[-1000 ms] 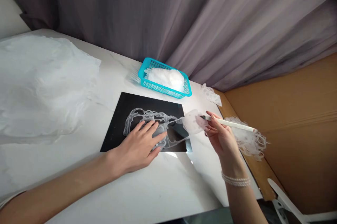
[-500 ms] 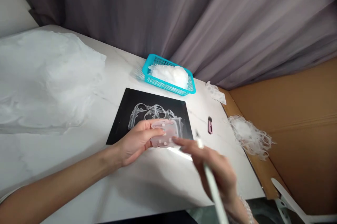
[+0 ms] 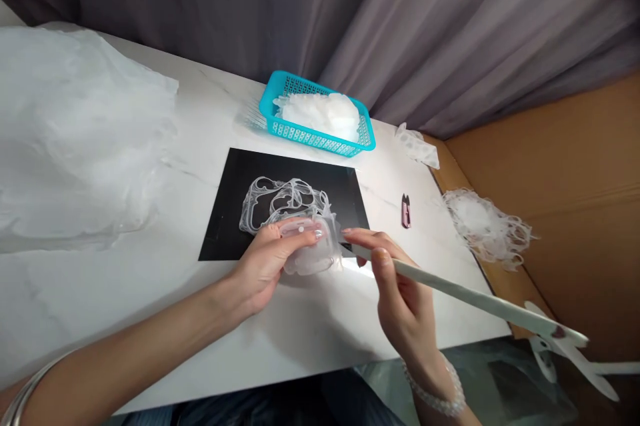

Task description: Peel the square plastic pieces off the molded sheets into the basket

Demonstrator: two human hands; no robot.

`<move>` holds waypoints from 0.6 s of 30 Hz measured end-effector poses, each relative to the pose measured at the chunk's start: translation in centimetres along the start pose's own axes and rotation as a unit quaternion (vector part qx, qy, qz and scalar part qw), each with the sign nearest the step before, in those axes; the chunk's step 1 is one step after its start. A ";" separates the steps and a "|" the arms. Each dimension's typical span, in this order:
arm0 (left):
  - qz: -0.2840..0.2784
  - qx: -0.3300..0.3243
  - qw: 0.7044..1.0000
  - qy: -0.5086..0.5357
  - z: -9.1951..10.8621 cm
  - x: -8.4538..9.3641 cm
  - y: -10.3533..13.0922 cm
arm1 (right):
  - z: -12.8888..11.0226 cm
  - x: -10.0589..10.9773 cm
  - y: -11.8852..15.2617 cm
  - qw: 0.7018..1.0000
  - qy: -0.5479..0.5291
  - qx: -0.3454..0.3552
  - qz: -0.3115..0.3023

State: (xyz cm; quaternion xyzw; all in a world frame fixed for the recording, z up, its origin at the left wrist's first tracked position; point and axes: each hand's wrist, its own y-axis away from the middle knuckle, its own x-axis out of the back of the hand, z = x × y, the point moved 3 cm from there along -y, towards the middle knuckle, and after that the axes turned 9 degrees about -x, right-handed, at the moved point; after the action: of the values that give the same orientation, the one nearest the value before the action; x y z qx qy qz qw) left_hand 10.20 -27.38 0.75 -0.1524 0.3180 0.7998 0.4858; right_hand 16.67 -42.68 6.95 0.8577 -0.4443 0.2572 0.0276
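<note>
Between the thumb and fingers of my left hand [image 3: 273, 253] is a translucent, pale silicone-like piece [image 3: 313, 256] with rounded corners. My right hand [image 3: 400, 279] grips a long pale-handled knife [image 3: 460, 293], its tip at the right edge of that piece. Whether the tip touches it I cannot tell. Under and beyond my left hand lies a black mat [image 3: 225, 213]. On the mat rests a tangle of clear, looped trimmings [image 3: 285, 199].
Behind the mat stands a turquoise basket [image 3: 315, 139] holding white translucent pieces. Pink thread snips [image 3: 406, 213] lie to the right. A heap of clear scraps [image 3: 485, 226] sits at the table's right edge, beside cardboard [image 3: 565, 179]. A large translucent plastic bag [image 3: 80, 146] covers the left.
The knife has swung from steep to nearly level, and its tip has come to the piece's right side. The held piece is turned differently in my left hand. The view has shifted slightly.
</note>
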 end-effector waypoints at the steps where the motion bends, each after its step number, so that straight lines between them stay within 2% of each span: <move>1: -0.001 -0.002 1.000 -0.001 -0.1 -0.1 0.0 | 0.0 -0.2 0.1 1.000 0.004 0.005 -0.001; 12: -0.020 -0.008 1.000 -0.020 0.1 -0.8 0.6 | 0.7 -0.5 -0.1 0.999 0.046 0.008 0.003; 18: -0.041 -0.056 0.995 -0.074 0.4 -0.9 0.7 | 1.0 -0.3 0.4 0.999 0.039 0.001 0.012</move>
State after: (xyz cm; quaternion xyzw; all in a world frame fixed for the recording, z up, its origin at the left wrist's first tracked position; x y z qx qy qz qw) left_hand 10.05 -27.95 1.76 -0.1324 0.2291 0.8047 0.5315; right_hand 16.59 -42.98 5.88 0.8416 -0.4529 0.2916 0.0406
